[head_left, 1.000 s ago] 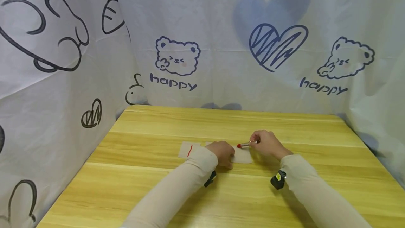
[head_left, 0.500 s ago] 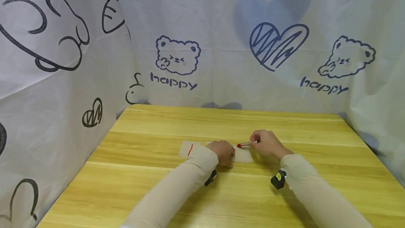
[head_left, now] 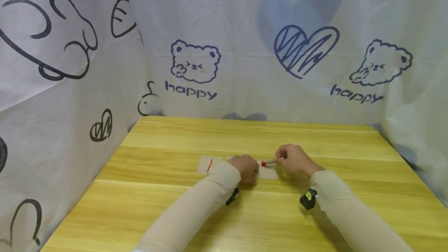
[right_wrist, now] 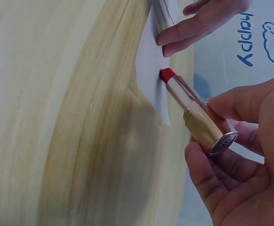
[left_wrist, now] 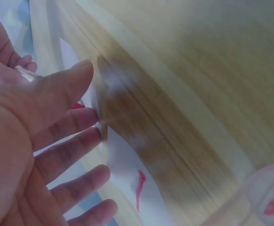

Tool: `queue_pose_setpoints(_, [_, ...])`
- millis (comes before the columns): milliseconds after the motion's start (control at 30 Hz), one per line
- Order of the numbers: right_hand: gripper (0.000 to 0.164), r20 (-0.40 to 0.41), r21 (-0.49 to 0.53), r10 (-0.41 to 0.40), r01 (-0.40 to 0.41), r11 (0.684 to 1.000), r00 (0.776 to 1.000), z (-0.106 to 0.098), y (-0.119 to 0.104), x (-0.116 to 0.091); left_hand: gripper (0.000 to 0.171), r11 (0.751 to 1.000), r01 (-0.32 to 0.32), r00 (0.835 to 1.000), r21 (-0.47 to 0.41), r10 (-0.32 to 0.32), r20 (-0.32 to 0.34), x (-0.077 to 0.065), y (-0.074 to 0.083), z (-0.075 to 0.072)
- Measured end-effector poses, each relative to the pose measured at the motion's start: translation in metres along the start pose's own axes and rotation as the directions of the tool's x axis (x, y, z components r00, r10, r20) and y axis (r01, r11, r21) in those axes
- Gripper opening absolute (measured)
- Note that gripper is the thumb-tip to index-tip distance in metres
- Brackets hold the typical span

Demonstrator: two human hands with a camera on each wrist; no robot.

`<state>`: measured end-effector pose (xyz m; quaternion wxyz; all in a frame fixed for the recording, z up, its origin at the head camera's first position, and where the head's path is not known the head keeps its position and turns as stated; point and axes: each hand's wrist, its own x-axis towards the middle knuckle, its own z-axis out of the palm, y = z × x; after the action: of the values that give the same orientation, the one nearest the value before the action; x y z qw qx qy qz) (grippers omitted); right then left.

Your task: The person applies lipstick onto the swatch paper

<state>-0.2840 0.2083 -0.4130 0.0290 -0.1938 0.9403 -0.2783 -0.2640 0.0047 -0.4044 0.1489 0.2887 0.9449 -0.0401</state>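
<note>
My right hand [head_left: 295,158] pinches a lipstick [right_wrist: 193,110] by its gold-toned base between thumb and fingers. The red tip [right_wrist: 167,74] meets the right-hand piece of white paper [head_left: 268,173], and a little red shows beside it in the head view. On that same paper's left side my left hand [head_left: 245,169] rests with its fingers extended; the left wrist view shows them spread. Under the left forearm's side lies another paper piece [head_left: 205,165] bearing one red line [head_left: 210,165]. A corner of a paper [head_left: 229,158] peeks out behind the left hand, which hides most of it.
The papers lie on a wood-grain table [head_left: 168,139]. White cloth [head_left: 245,18] printed with hearts and bears stands behind it and along the sides. Each wrist carries a small black camera, such as the right one [head_left: 308,199].
The lipstick tip has shifted slightly down and left over the paper, and a small red mark now shows by it. My left hand stays in place.
</note>
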Motion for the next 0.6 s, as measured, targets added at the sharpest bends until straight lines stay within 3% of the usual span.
queue_pose_setpoints(300, [0.006,0.033,-0.025,-0.015,0.016,1.000,0.999,-0.003,-0.001,-0.006,0.041,1.000,0.013,1.000,-0.001,-0.013,0.000,-0.003,0.002,-0.001])
queue_pose_setpoints(600, [0.008,0.126,0.002,-0.064,0.065,0.998,0.990,-0.011,-0.005,-0.015,0.040,1.000,-0.001,1.000,0.003,0.001,-0.028,-0.006,0.001,0.000])
